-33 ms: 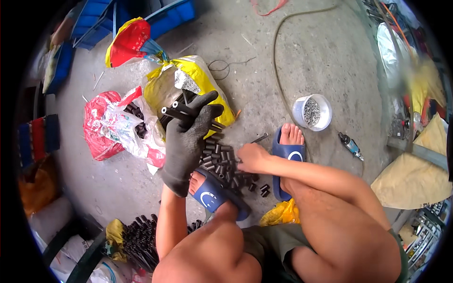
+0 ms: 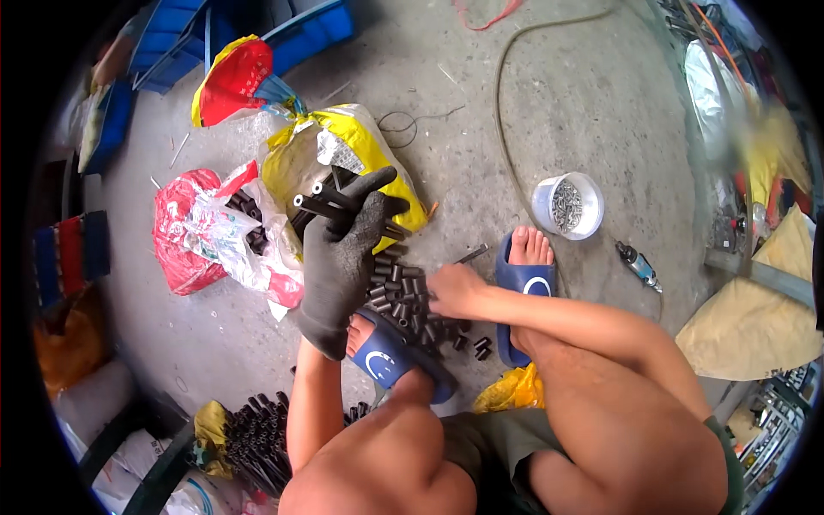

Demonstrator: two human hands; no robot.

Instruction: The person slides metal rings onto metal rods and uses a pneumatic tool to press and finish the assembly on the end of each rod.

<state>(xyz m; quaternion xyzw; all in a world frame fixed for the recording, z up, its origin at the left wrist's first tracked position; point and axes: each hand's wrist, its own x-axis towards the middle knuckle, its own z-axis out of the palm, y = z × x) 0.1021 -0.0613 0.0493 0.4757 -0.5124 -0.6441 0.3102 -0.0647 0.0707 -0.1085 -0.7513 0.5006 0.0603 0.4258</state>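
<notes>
At left lay a red-and-white plastic bag with black cylindrical pieces inside. My grey-gloved left hand was gripping several long black round tubes over a yellow plastic sack. Next, short black tubes lay heaped on the grey concrete floor. My bare right hand was at their edge; its grip I could not tell. Further right stood a whitish round plastic tub of small silvery pieces.

Black tubes, grey glove, blue sandals
</notes>
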